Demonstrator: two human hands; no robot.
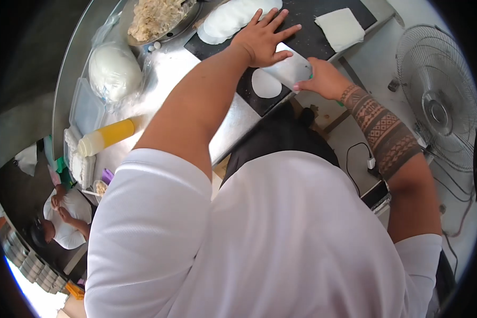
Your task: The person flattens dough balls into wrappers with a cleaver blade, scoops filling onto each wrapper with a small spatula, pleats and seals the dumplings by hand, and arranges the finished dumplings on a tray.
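Note:
My right hand [326, 79] is wrapped around the handle of a cleaver [290, 69], whose broad, shiny blade lies flat over the black board [307, 40]. Specks of green show at the grip. With fingers spread, my left hand [262, 41] reaches across the far side of the blade; whether its palm presses on the metal is hard to tell. Just below the blade, near the board's front edge, is a thin round white dough wrapper [266, 84]. More wrappers [233, 20] overlap in a row beyond my left hand. A folded white cloth [340, 29] rests at the board's right.
Left on the metal table [169, 79] are a bowl of shredded filling [156, 20], a plastic-wrapped white dough mass [114, 71] and a bottle of yellow oil [106, 137]. A standing fan [437, 106] is at right. Another person [69, 217] sits at lower left.

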